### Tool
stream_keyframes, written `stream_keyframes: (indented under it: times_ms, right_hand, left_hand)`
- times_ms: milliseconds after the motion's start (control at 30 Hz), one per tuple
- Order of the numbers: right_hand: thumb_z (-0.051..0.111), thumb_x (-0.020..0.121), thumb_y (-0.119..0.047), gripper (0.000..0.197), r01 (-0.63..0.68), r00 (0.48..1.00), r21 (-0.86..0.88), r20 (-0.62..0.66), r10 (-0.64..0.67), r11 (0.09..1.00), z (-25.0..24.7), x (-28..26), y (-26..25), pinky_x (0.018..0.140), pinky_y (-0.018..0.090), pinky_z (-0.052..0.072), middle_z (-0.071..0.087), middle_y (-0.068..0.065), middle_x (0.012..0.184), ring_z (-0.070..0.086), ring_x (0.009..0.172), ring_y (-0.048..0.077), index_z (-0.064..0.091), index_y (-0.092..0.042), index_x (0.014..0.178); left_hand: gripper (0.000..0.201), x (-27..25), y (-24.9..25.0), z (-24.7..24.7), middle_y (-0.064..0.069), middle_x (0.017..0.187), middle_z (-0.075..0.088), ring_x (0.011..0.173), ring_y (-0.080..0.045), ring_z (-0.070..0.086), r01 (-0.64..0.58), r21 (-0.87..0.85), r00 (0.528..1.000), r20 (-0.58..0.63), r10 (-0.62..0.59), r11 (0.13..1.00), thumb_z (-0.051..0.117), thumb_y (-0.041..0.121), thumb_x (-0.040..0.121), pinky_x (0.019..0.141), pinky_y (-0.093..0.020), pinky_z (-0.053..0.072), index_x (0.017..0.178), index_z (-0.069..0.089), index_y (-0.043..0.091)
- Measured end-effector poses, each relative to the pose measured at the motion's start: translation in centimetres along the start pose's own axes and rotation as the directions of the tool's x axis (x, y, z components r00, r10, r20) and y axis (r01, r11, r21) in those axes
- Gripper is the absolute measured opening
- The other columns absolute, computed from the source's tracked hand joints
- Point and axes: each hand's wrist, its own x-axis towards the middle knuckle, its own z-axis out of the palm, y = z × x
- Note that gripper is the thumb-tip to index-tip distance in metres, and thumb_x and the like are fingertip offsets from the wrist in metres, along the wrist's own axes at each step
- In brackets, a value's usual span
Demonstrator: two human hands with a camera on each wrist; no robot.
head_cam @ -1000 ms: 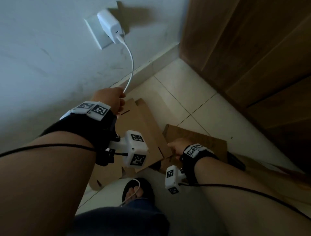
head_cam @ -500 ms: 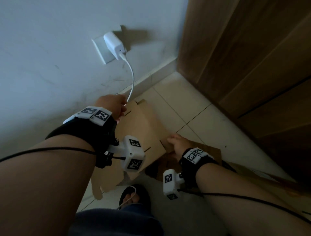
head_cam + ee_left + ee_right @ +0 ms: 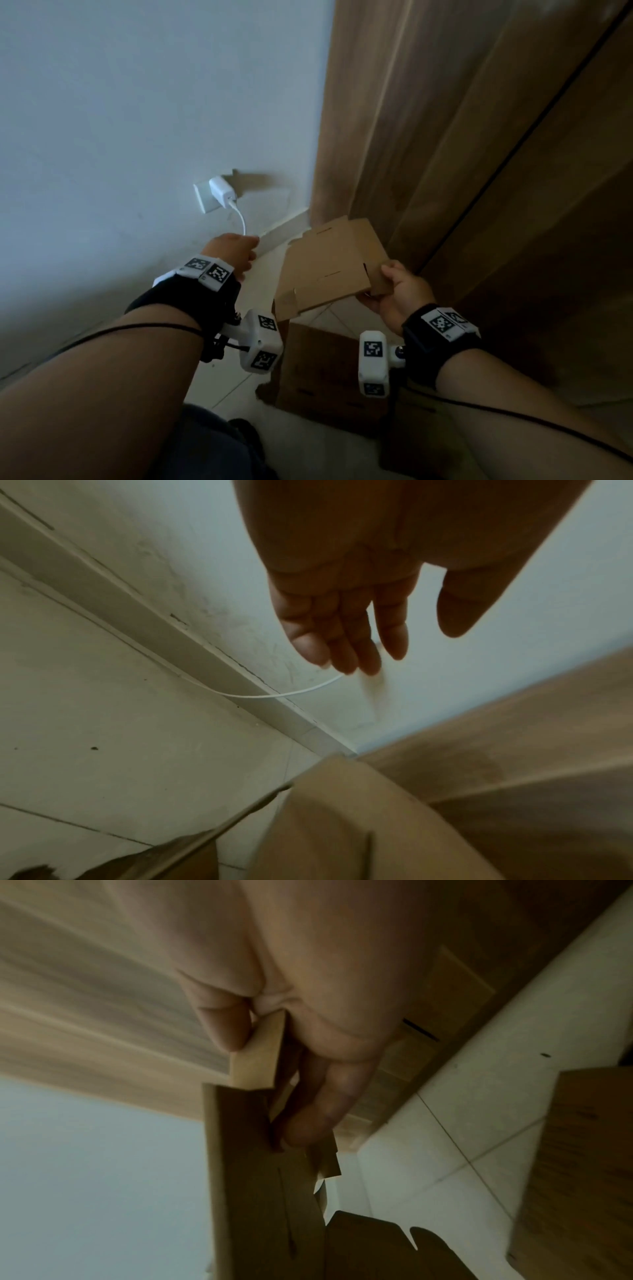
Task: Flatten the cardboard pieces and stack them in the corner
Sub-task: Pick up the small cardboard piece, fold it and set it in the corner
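- Carrying the flattened cardboard piece [image 3: 325, 265] toward the corner, we pinch its near right edge in our right hand [image 3: 399, 291]; the right wrist view shows the thumb [image 3: 224, 1026] on one face and the fingers [image 3: 329, 1096] curled against the other, clamped on the sheet.
- The piece hangs in the air, tilted, above the tiled floor [image 3: 263, 267], its far edge close to where the wall [image 3: 137, 120] meets the wooden panel [image 3: 445, 154].
- Our left hand [image 3: 233, 250] holds nothing; its fingers are straight and loosely together, and whether they touch the white charger cable [image 3: 241, 219] we cannot tell.
- We judge the cable is the main snag: we keep it pushed toward the wall with that free hand so the sheet does not land on it.
- We lower the far edge first into the floor's corner, then lay the sheet flat, squaring it to the skirting.
- A second cardboard piece [image 3: 325, 370] lies on the floor near our knees, probably next for the stack.
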Motion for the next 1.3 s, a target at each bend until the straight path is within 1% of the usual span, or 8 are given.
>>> stream_keyframes:
  times_ms: [167, 267, 367, 533, 833, 967, 1167, 1300]
  right_hand:
    - [0.033, 0.097, -0.015, 0.024, 0.131, 0.991, 0.123, 0.009, -0.134, 0.984, -1.4, -4.7, -4.1, 0.088, 0.05, 0.046, 0.058, 0.01, 0.095, 0.056, 0.086, 0.027, 0.055, -0.019, 0.09]
    - [0.032, 0.098, -0.015, 0.025, 0.184, 0.981, 0.178, 0.031, -0.192, 0.967, -2.0, -7.1, -5.7, 0.073, 0.045, 0.049, 0.059, 0.008, 0.092, 0.057, 0.083, 0.025, 0.054, -0.019, 0.089]
    - [0.031, 0.098, -0.016, 0.025, 0.197, 0.975, 0.189, 0.066, -0.212, 0.962, -2.7, -8.6, -6.2, 0.066, 0.04, 0.046, 0.06, 0.008, 0.093, 0.057, 0.083, 0.024, 0.054, -0.021, 0.092]
    - [0.031, 0.097, -0.018, 0.025, 0.179, 0.971, 0.155, 0.132, -0.2, 0.972, -3.9, -7.9, -4.5, 0.094, 0.051, 0.043, 0.061, 0.009, 0.099, 0.056, 0.091, 0.028, 0.056, -0.022, 0.097]
    - [0.039, 0.097, -0.014, 0.014, 0.06, 0.997, -0.175, -0.038, -0.068, 0.983, -3.6, -5.3, -3.6, 0.055, 0.029, 0.042, 0.057, 0.01, 0.08, 0.054, 0.065, 0.021, 0.052, -0.016, 0.092]
    - [0.043, 0.094, -0.008, 0.018, 0.047, 0.985, -0.299, -0.143, -0.094, 0.953, -3.7, -4.1, -3.1, 0.053, 0.028, 0.042, 0.054, 0.008, 0.097, 0.052, 0.07, 0.02, 0.048, -0.019, 0.108]
    - [0.042, 0.096, -0.018, 0.047, 0.195, 0.973, -0.55, 0.001, -0.232, 0.812, -3.3, -3.9, -3.2, 0.081, 0.027, 0.043, 0.049, 0.003, 0.135, 0.051, 0.102, 0.015, 0.034, -0.021, 0.141]
    - [0.038, 0.092, -0.049, 0.049, 0.142, 0.99, -0.606, 0.079, -0.119, 0.783, -3.0, -3.8, -2.6, 0.089, 0.035, 0.046, 0.055, -0.006, 0.111, 0.054, 0.107, 0.02, 0.041, -0.026, 0.135]
  left_hand:
    - [0.047, -3.8, 0.1, 2.0, -0.014, 0.108, 0.059, 0.096, -0.03, 0.058, -0.042, 0.026, 0.999, 0.019, 0.042, 0.999, 0.055, 0.039, 0.086, 0.083, -0.041, 0.05, 0.122, 0.057, 0.008]
    - [0.05, -6.0, 0.2, 3.3, -0.013, 0.117, 0.063, 0.109, -0.031, 0.06, 0.049, -0.077, 0.995, 0.086, -0.043, 0.996, 0.058, 0.05, 0.08, 0.095, -0.047, 0.049, 0.112, 0.056, 0.012]
    - [0.047, -7.4, 0.3, 4.6, -0.012, 0.098, 0.067, 0.094, -0.03, 0.065, 0.1, -0.192, 0.979, 0.197, -0.062, 0.976, 0.061, 0.054, 0.076, 0.09, -0.049, 0.052, 0.1, 0.057, 0.013]
    - [0.037, -8.0, 0.2, 6.5, -0.012, 0.087, 0.06, 0.077, -0.027, 0.059, 0.109, -0.352, 0.974, 0.225, -0.029, 0.93, 0.061, 0.032, 0.085, 0.066, -0.041, 0.054, 0.111, 0.05, 0.009]
    - [0.039, -5.5, 0.1, 6.3, -0.012, 0.093, 0.064, 0.08, -0.029, 0.062, -0.051, -0.436, 0.989, 0.103, 0.106, 0.898, 0.054, 0.012, 0.089, 0.063, -0.04, 0.053, 0.127, 0.048, 0.002]
    - [0.03, -4.9, 0.3, 6.2, -0.011, 0.09, 0.066, 0.078, -0.03, 0.065, -0.072, -0.428, 0.989, 0.087, 0.12, 0.901, 0.053, 0.008, 0.089, 0.066, -0.044, 0.056, 0.119, 0.052, 0.012]
    - [0.031, -4.3, 0.5, 6.6, -0.009, 0.093, 0.066, 0.083, -0.032, 0.065, -0.111, -0.406, 0.989, 0.049, 0.143, 0.907, 0.052, 0.006, 0.088, 0.073, -0.049, 0.056, 0.116, 0.051, 0.018]
    - [0.032, -4.2, 0.6, 7.0, -0.011, 0.095, 0.067, 0.082, -0.031, 0.066, -0.103, -0.396, 0.987, 0.073, 0.143, 0.912, 0.052, 0.006, 0.088, 0.067, -0.045, 0.057, 0.118, 0.051, 0.018]
